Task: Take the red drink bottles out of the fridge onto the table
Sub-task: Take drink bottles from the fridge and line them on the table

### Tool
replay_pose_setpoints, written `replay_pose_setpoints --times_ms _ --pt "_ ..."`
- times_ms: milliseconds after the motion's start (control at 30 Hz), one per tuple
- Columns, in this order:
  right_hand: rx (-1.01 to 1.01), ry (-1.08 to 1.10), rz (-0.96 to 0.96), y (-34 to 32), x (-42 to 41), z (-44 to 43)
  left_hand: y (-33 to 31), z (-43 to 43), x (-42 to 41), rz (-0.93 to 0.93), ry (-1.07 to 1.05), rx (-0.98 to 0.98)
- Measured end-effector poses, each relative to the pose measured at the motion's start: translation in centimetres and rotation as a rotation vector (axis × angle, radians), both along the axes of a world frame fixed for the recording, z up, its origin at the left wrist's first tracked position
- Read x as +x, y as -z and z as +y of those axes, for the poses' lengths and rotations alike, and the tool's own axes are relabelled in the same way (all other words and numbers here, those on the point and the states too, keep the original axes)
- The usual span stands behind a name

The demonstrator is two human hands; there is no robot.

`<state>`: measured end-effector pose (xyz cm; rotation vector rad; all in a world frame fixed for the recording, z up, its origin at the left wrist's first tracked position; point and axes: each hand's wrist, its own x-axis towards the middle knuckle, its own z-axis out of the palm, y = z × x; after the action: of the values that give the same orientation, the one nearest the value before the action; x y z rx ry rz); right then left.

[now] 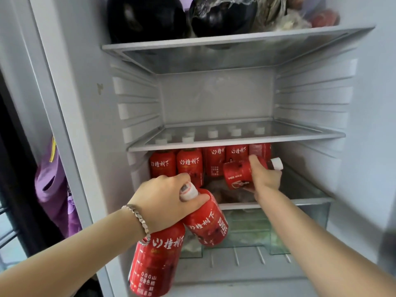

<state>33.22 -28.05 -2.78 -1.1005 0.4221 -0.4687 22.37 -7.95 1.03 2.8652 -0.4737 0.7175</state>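
Note:
Several red drink bottles with white caps stand in a row on the lower fridge shelf. My left hand grips two red bottles by their necks in front of the fridge: one tilts right, the other hangs below my wrist. My right hand reaches into the shelf and grips a third red bottle, which lies on its side with its white cap pointing right.
An empty glass shelf lies just above the bottle row. The top shelf carries dark aubergines and bagged food. A clear drawer sits below the bottles. A purple bag hangs at the left by the fridge door.

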Motion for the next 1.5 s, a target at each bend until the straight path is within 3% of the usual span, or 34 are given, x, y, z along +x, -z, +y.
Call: replay_pose_setpoints --times_ms 167,333,500,600,767,1100,1300,1500 --pt "-0.110 0.076 -0.124 0.4 -3.3 -0.7 0.1 -0.3 0.1 0.020 0.030 0.020" --pt "-0.682 0.052 -0.282 -0.4 -7.4 2.2 0.3 -0.1 -0.5 0.039 0.026 0.079" --pt "-1.209 -0.219 -0.237 -2.5 -9.8 5.0 0.7 1.7 -1.8 0.062 -0.034 0.091" --pt "-1.375 -0.381 -0.191 -2.8 -10.7 6.6 0.7 3.1 -3.2 0.072 -0.086 0.115" --pt "-1.449 -0.630 -0.225 -1.7 -13.0 9.5 2.0 5.9 -8.8 0.064 -0.277 0.126" --pt "-1.682 -1.021 -0.630 1.8 -22.6 17.5 7.2 9.2 -26.1 0.273 -0.844 0.152" --pt "-1.676 -1.356 -0.921 4.7 -34.5 23.0 9.3 9.0 -42.2 0.363 -1.195 0.076" --pt "-1.591 -1.614 -1.296 5.9 -52.0 27.7 10.4 6.8 -60.4 0.359 -1.582 0.070"
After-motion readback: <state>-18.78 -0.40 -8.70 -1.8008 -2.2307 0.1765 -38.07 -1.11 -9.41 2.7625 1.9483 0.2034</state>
